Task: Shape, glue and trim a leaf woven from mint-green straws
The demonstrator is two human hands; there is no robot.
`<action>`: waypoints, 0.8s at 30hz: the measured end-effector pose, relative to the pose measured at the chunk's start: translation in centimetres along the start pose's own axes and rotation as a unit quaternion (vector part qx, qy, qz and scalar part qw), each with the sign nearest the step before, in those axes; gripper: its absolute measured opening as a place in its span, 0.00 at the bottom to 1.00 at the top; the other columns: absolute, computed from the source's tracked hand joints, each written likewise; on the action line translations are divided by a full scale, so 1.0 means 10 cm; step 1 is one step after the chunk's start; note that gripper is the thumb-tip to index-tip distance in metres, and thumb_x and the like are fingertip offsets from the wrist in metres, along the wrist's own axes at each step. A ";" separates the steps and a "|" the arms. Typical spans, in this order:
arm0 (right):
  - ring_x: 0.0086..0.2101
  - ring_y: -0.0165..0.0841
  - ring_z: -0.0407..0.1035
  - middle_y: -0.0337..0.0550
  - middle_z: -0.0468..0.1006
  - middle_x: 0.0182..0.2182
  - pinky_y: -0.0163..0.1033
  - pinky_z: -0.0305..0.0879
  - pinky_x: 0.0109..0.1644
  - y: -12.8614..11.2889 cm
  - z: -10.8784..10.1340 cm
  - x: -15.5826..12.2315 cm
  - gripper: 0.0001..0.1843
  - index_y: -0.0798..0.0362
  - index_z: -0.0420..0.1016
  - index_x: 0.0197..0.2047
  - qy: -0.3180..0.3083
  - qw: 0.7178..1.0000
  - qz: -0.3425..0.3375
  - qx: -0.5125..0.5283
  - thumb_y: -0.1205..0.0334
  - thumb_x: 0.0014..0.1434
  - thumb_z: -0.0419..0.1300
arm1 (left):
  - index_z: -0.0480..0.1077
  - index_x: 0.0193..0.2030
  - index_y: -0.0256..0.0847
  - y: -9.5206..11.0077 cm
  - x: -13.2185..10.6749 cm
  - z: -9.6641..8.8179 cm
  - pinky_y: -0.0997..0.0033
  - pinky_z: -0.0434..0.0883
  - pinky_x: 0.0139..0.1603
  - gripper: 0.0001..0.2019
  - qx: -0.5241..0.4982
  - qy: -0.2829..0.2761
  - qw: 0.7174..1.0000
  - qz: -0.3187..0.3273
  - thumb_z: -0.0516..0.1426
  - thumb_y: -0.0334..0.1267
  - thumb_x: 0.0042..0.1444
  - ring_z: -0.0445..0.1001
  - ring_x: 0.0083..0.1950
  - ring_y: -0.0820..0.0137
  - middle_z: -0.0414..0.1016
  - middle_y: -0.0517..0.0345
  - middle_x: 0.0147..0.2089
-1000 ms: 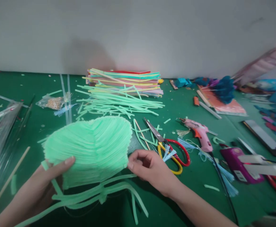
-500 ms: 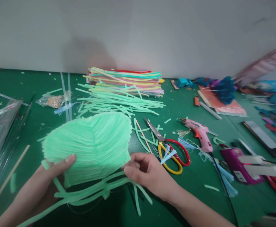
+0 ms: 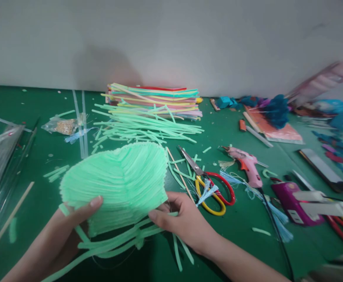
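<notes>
I see a mint-green ribbed leaf piece (image 3: 121,184), heart-shaped with a centre crease and a finely toothed edge, held just above the green table (image 3: 233,243). My left hand (image 3: 68,231) supports its lower left, thumb pressed on top and fingers clamped beneath. My right hand (image 3: 186,221) pinches its lower right edge. Loose green strips (image 3: 121,239) trail below it. The scissors (image 3: 209,184) lie just right of it.

We see everything through one head-worn camera, looking forward and down across the green counter (image 3: 233,129) toward the wall (image 3: 171,39) at 12 o'clock, close over our left hand (image 3: 62,231) at 8 o'clock and right hand (image 3: 186,219) at 6 o'clock.
</notes>
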State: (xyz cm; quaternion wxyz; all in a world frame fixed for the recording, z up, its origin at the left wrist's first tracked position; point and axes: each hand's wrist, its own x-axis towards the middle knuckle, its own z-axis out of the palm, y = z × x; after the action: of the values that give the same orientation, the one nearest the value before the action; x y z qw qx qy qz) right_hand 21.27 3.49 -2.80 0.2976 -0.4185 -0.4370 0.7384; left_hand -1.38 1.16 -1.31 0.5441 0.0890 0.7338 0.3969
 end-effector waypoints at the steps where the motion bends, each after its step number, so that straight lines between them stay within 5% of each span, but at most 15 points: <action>1: 0.25 0.24 0.45 0.28 0.51 0.21 0.33 0.43 0.28 0.00 0.00 0.00 0.25 0.52 0.55 0.22 -0.001 1.000 -0.002 -0.001 0.60 0.49 0.71 | 0.70 0.49 0.47 0.00 0.00 0.00 0.63 0.79 0.17 0.37 -0.002 0.006 1.000 -0.003 0.75 0.42 0.27 0.79 0.20 0.59 0.74 0.69 0.19; 5: 0.25 0.24 0.46 0.29 0.52 0.22 0.33 0.45 0.28 -0.02 0.00 0.00 0.22 0.53 0.60 0.22 0.008 1.000 -0.011 -0.007 0.58 0.49 0.72 | 0.69 0.54 0.45 0.02 -0.02 0.02 0.61 0.78 0.14 0.41 -0.029 -0.007 0.999 -0.011 0.75 0.39 0.27 0.79 0.21 0.56 0.79 0.64 0.24; 10: 0.25 0.25 0.49 0.31 0.56 0.23 0.34 0.47 0.29 -0.03 -0.01 -0.01 0.18 0.53 0.67 0.24 0.012 1.000 -0.002 -0.005 0.57 0.47 0.73 | 0.67 0.59 0.44 0.02 0.00 0.01 0.60 0.77 0.14 0.48 -0.008 -0.017 1.000 -0.012 0.75 0.31 0.24 0.76 0.17 0.58 0.74 0.70 0.18; 15: 0.26 0.26 0.53 0.31 0.61 0.24 0.34 0.52 0.31 0.01 -0.02 -0.01 0.16 0.53 0.71 0.26 0.012 1.000 0.011 0.026 0.59 0.43 0.75 | 0.73 0.53 0.43 0.01 0.01 0.03 0.68 0.72 0.09 0.42 -0.047 -0.027 0.999 -0.004 0.73 0.26 0.23 0.73 0.13 0.62 0.72 0.69 0.16; 24: 0.27 0.25 0.58 0.33 0.71 0.27 0.31 0.57 0.32 -0.02 -0.01 -0.04 0.13 0.52 0.78 0.34 -0.036 0.998 0.012 0.049 0.66 0.44 0.74 | 0.71 0.56 0.42 0.05 -0.05 0.05 0.63 0.76 0.13 0.42 -0.019 -0.055 0.998 -0.001 0.73 0.31 0.26 0.73 0.14 0.62 0.77 0.67 0.20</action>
State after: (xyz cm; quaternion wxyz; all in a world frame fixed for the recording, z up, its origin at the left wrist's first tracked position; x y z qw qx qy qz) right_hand 21.56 3.33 -2.49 0.2930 -0.3822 -0.4053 0.7771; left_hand -0.90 1.44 -0.70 0.5861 0.0994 0.6951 0.4044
